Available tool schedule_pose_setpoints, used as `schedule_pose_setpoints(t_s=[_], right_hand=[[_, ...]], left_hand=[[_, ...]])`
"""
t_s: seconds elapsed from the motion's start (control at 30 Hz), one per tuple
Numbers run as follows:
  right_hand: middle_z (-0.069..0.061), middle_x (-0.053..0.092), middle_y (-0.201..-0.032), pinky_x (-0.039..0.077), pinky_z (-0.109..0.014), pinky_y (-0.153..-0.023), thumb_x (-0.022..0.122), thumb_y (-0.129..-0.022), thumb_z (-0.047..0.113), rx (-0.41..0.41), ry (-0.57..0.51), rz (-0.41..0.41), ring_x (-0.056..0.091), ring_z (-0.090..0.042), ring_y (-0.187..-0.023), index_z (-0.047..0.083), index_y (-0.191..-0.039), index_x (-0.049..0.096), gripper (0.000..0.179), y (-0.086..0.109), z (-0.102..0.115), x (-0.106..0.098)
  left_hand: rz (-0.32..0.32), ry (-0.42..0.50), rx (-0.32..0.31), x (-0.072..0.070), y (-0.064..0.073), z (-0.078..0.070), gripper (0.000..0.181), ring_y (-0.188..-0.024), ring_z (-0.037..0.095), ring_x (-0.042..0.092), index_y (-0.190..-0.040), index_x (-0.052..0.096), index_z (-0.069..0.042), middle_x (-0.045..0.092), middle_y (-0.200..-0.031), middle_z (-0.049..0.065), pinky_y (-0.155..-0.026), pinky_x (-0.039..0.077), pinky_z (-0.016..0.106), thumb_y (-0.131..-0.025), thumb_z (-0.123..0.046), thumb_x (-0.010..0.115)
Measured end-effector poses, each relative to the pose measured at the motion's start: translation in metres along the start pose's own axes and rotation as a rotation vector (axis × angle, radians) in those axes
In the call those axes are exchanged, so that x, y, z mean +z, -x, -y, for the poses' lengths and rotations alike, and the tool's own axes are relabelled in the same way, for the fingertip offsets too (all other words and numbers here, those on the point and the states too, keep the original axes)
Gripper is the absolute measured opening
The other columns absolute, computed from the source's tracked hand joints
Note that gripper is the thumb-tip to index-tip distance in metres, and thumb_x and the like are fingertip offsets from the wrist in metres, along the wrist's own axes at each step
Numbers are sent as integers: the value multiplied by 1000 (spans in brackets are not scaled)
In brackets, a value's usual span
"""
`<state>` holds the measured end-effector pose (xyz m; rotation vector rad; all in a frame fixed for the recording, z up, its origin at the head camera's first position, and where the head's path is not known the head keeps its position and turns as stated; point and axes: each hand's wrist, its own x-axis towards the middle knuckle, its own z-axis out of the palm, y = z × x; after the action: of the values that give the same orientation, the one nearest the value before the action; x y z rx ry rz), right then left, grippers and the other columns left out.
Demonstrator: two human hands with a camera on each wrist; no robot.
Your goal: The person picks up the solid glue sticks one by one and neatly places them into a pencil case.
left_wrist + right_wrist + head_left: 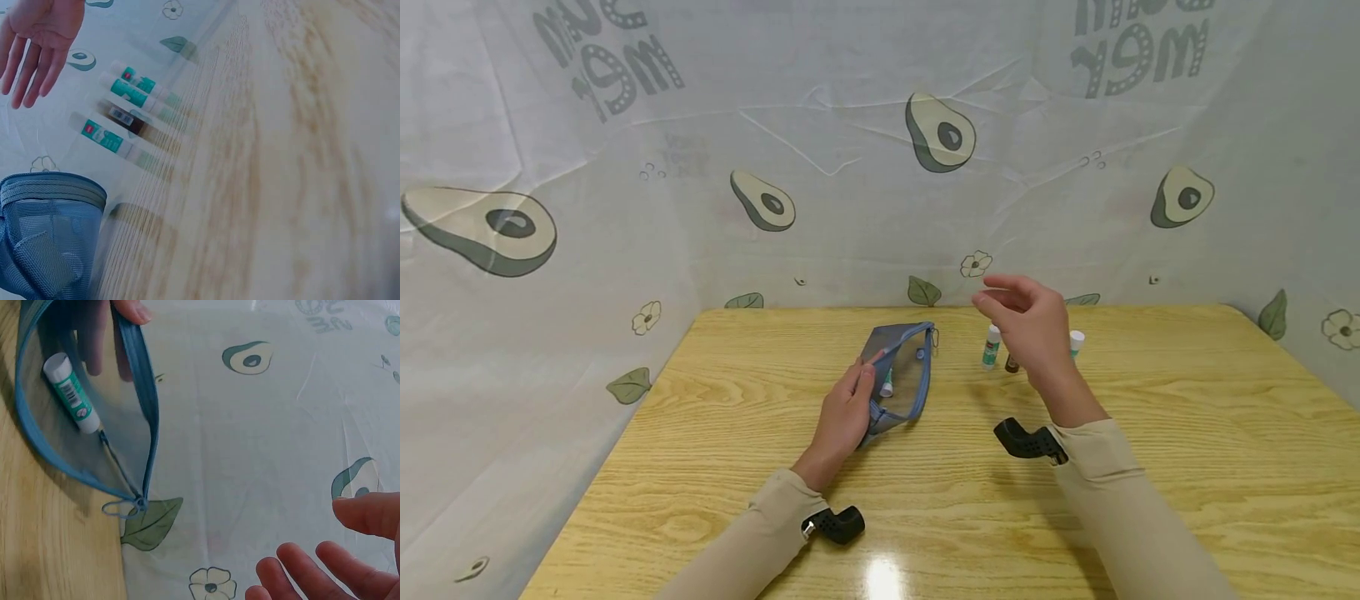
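Note:
My left hand grips the side of a blue mesh zip pouch, thumb at the rim. The pouch's mouth gapes to the right. Inside lies a glue stick with a white cap and green label. Raised over the table at the right, my right hand holds nothing, its fingers loosely bent and apart from the thumb. Behind it stand a green-and-white glue stick, a brown stick and another white-capped stick, partly hidden by the hand. The left wrist view shows them upright in a row.
The wooden table runs back to a pale curtain printed with avocados and leaves. A cord loop hangs at the end of the pouch's zip. Black wrist mounts stick out from both sleeves.

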<state>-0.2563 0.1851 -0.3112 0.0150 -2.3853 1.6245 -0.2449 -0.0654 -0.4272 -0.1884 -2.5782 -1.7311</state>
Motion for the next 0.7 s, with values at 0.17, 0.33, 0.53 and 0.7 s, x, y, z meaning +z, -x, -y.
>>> schedule_pose_setpoints(t_s=[0.17, 0.33, 0.53, 0.7], right_hand=[[-18, 69, -140, 50, -25, -88, 67, -106, 38, 1, 25, 1, 62, -29, -132, 14, -149, 63, 50, 1, -8, -10], [-16, 69, -140, 48, -27, -96, 67, -106, 40, 3, 60, -33, 59, -28, -137, 13, -149, 62, 52, 1, -15, -23], [21, 69, -110, 49, -21, -87, 68, -104, 42, 3, 88, -81, 60, -4, -116, 13, -149, 62, 53, 0, -24, -40], [34, 63, -98, 46, -18, -80, 69, -104, 41, 12, 88, -122, 57, 10, -104, 12, -150, 61, 55, -2, -32, -58]], left_hand=[[3, 7, 0, -1, 0, 1, 46, -163, 40, 25, -158, 52, -37, 28, -176, 14, -129, 27, 65, -116, -46, 35], [3, 0, 6, -1, 0, 1, 46, -163, 41, 26, -158, 52, -35, 28, -176, 15, -129, 26, 66, -117, -46, 35], [3, 6, 6, 0, 1, 1, 46, -163, 40, 26, -158, 52, -35, 28, -176, 15, -129, 26, 65, -117, -45, 35], [2, 13, 8, 0, 1, 1, 46, -163, 40, 26, -158, 52, -35, 28, -175, 15, -130, 25, 65, -116, -46, 35]])
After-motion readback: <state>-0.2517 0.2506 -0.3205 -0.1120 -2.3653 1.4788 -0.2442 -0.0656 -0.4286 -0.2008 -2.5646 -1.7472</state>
